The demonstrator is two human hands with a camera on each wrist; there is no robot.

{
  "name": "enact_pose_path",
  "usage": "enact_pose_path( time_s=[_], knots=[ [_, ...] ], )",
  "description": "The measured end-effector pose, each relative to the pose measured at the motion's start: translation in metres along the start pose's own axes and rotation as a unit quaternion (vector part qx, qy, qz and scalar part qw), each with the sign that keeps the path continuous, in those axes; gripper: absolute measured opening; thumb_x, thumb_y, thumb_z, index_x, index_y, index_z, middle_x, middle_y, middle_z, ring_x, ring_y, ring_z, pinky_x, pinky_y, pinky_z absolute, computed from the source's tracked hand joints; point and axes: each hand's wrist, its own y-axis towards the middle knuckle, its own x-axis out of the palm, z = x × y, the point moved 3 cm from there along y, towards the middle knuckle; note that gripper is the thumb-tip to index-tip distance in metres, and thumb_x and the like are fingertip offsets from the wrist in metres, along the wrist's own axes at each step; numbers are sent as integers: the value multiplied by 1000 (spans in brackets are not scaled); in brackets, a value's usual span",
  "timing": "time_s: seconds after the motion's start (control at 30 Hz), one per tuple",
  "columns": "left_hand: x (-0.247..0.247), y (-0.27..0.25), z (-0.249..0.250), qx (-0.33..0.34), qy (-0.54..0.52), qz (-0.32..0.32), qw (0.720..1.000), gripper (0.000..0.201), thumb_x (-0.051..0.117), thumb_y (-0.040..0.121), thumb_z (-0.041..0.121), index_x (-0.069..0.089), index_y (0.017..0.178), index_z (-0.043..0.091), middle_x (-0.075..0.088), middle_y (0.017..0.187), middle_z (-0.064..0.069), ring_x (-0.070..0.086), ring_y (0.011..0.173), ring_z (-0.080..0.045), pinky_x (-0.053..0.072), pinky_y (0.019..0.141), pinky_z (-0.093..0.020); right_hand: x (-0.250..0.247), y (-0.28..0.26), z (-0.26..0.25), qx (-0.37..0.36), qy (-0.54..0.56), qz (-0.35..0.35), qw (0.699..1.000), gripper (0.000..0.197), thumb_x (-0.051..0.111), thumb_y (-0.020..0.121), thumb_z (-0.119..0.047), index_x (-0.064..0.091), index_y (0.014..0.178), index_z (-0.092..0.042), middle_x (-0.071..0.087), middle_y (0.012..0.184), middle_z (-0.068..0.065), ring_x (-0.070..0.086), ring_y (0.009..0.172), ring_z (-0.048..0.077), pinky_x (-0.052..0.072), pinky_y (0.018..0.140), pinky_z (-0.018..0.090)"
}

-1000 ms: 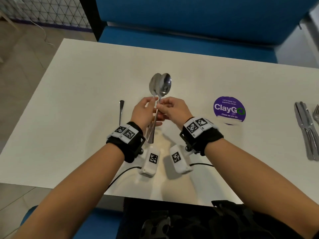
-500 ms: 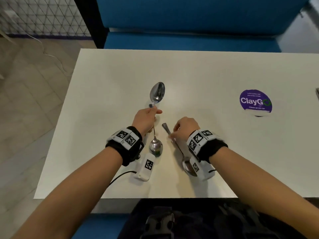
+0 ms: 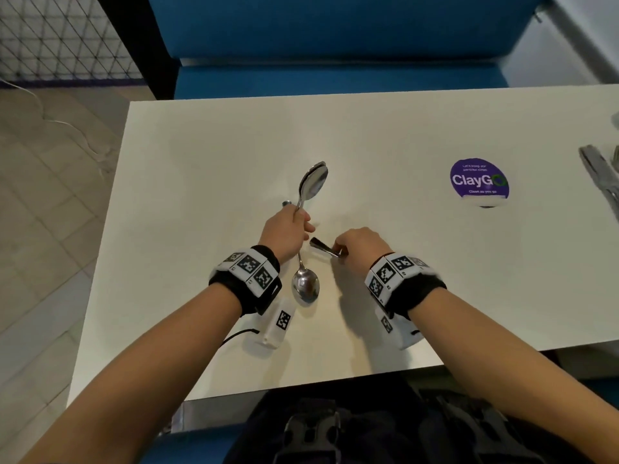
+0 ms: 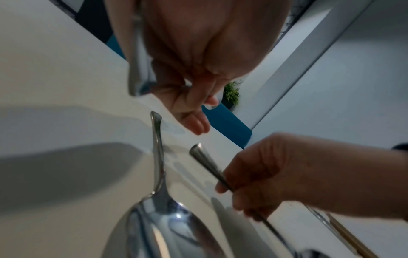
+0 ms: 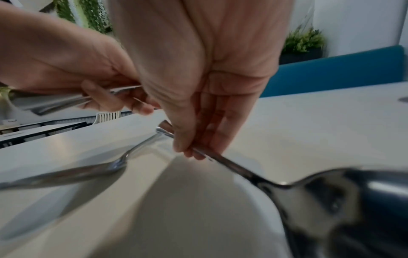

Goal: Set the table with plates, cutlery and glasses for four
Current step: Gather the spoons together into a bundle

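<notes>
Head view: left hand grips upright spoons — right hand pinches spoon handle.

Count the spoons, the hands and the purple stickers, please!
Spoons: 3. These are the raised spoon, the lying spoon and the tilted spoon. Another may hide behind the raised one.
Hands: 2. The left hand holds the raised spoon, and the right hand holds the tilted spoon.
Purple sticker: 1.
Total: 6.

Probably a canteen: blue booth bench, "ClayGo" table sticker.
</notes>
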Motion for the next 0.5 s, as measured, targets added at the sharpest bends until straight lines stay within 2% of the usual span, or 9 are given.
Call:
enact_pose_path(
  time_s=[0.1, 0.17, 0.23, 0.3, 0.4, 0.5],
  knots=[
    [0, 0, 6, 17, 47, 4, 999, 24, 29, 102, 23, 51, 96, 13, 66, 95, -1, 61, 89, -19, 46, 81, -30, -19, 1, -4, -66, -37, 13, 997, 28, 53, 90, -9, 68, 112, -20, 59, 93, 6, 60, 99, 27, 44, 78, 30],
    [5, -1, 10, 9, 48, -27, 998, 23, 28, 102, 22, 49, 97, 13, 68, 92, -5, 64, 81, -22, 48, 79, -35, -32, 1, -11, -132, -69, 27, 989, 31, 50, 93, -7, 67, 115, -21, 57, 98, 8, 56, 102, 25, 43, 79, 31],
    [13, -5, 13, -7, 12, -67, 998, 25, 27, 102, 20, 49, 94, 11, 68, 88, -11, 63, 61, -25, 50, 69, -36, -41, 1, -18, -188, -105, 27, 976, 30, 48, 93, -6, 68, 111, -20, 56, 104, 9, 52, 102, 24, 40, 76, 30],
    [19, -7, 14, -22, -1, -87, 996, 29, 26, 101, 20, 50, 85, 13, 66, 81, -10, 51, 49, -20, 42, 51, -27, -47, 4, -22, -219, -135, 26, 966, 25, 49, 92, -4, 70, 102, -15, 55, 98, 7, 54, 96, 22, 37, 71, 28],
    [25, -9, 12, -72, -34, -102, 992, 30, 28, 102, 26, 47, 83, 14, 49, 65, -2, 32, 46, -14, 23, 41, -19, -58, 5, -21, -199, -108, 54, 972, 20, 56, 91, -13, 73, 100, -17, 66, 94, 5, 61, 93, 22, 41, 72, 28],
    [33, -10, 11, -99, -113, -103, 983, 27, 29, 103, 26, 46, 84, 17, 37, 60, 0, 25, 42, -10, 19, 40, -16, -70, 5, -8, -113, 28, 139, 983, 15, 64, 87, -24, 74, 95, -16, 71, 97, 2, 63, 93, 19, 45, 80, 26]
  ],
)
